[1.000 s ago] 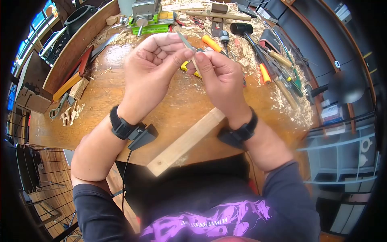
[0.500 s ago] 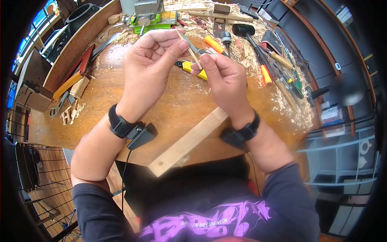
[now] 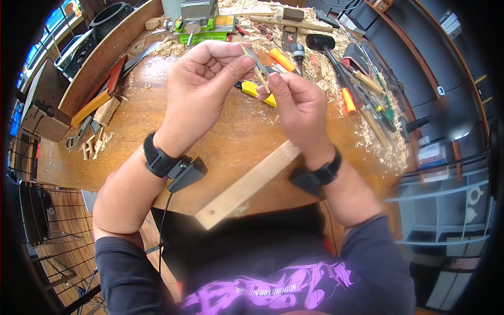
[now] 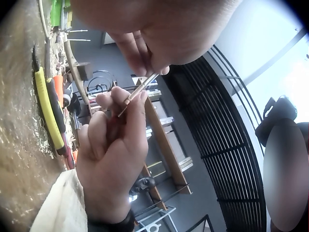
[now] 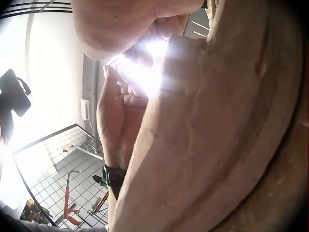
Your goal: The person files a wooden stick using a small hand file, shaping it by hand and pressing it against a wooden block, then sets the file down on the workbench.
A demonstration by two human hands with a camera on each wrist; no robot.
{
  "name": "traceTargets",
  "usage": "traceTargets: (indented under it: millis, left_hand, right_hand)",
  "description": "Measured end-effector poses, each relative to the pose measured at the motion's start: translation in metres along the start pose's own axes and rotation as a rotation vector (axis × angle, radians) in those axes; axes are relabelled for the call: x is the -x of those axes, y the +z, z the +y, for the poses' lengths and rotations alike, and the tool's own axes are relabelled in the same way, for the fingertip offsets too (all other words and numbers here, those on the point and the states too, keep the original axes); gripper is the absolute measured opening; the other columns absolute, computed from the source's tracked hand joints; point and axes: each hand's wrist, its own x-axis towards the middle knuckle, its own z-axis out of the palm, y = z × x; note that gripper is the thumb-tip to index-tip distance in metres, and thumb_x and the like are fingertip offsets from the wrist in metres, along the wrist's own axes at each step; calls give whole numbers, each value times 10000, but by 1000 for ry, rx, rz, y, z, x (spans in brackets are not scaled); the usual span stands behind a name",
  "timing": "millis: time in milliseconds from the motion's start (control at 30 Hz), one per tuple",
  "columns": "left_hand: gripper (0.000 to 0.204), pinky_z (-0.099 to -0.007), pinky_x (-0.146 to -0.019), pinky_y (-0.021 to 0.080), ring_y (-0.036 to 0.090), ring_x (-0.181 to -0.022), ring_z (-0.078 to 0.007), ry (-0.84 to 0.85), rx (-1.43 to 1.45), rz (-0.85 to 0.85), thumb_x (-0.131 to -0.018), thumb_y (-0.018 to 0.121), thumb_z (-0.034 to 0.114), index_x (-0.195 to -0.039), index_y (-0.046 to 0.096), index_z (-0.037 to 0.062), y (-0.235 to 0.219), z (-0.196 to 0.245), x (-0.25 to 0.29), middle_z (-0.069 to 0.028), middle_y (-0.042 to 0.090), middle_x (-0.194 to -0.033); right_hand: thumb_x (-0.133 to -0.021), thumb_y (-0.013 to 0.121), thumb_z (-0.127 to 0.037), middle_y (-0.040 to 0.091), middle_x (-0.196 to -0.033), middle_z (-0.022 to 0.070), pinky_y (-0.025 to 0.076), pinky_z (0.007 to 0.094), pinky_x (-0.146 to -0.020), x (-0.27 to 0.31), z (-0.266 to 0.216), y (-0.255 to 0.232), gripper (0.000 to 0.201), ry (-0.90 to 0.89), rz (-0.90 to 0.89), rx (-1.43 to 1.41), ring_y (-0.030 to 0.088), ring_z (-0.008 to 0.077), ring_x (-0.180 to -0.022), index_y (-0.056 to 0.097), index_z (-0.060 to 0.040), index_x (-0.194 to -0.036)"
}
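Note:
A thin wooden strip (image 3: 261, 74) is held up above the bench between both hands, with a narrow grey piece (image 3: 256, 59) along it near the left hand. At its upper end, my left hand (image 3: 202, 79) pinches it between thumb and forefinger. My right hand (image 3: 299, 105) grips the lower end, thumb on top and the other fingers curled beneath. The left wrist view shows the strip (image 4: 136, 91) slanting between the two sets of fingertips. In the right wrist view, glare washes out the fingertips, and a plank (image 5: 203, 121) fills much of the picture.
The plank (image 3: 247, 184) lies slantwise under my right forearm, its near end past the bench edge. A yellow-handled tool (image 3: 257, 93) lies behind the hands. Further back are a vise (image 3: 197, 23), a black mallet (image 3: 320, 42), orange-handled tools (image 3: 348, 100) and wood shavings (image 3: 386, 144).
Both hands have shifted slightly right in the head view, still holding the strip. The strip has turned so that more of its pale side and lower end shows.

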Motion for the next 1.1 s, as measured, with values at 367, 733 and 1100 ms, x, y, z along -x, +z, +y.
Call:
traceTargets:
  millis: [367,733,1100]
  left_hand:
    - [169,-297,-939,619,750,-1031,-151,7,-45,-137,-1027,745,-16,-1186,686,-8,-1,0,6,-113,772,-1171]
    - [159,-282,-862,637,751,-936,-149,52,-104,-58,-1034,719,-48,-1181,657,-45,5,3,4,-110,763,-1079]
    - [181,-293,-931,620,742,-1022,-139,41,-54,-109,-1032,731,-30,-1200,662,-24,0,-3,5,-102,767,-1140]
  right_hand:
    - [-1116,691,-260,738,-744,21,446,243,-595,0,-4,-1,328,-9,-12,-29,580,35,-653,790,-5,-937]
    - [-1112,695,-240,729,-766,14,454,252,-611,-1,-3,-3,298,29,-69,18,573,37,-678,804,3,-979]
    - [-1104,705,-228,770,-815,41,486,244,-618,-5,-10,-2,284,0,-53,-20,632,55,-700,801,18,-1001]
